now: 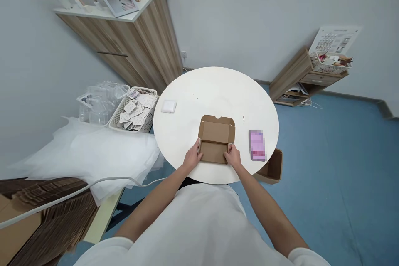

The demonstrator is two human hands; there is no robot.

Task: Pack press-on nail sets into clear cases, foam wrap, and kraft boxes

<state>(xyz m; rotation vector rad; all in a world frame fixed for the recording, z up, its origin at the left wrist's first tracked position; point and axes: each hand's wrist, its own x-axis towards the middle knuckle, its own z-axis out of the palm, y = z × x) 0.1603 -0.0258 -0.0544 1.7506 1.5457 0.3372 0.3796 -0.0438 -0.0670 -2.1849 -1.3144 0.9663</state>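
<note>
A small brown cardboard box (214, 151) lies on the round white table (215, 87) with its lid folded back, away from me. The inside of its tray looks bare. My left hand (193, 157) grips the left wall of the box, thumb inside the edge. At the right wall, my right hand (232, 156) pinches the cardboard with curled fingers. Right of the box lies a pink and purple pack (257, 145), blurred in the picture. A small white square packet (168, 106) rests near the table's left edge.
To the left stand a white basket of cards (137, 110), clear plastic packaging (101, 102) and white sheets (102, 145). Stacked flat cardboard (59, 212) sits lower left, with a white cable (118, 178) above it. An open carton (274, 166) stands on the floor, right of the table.
</note>
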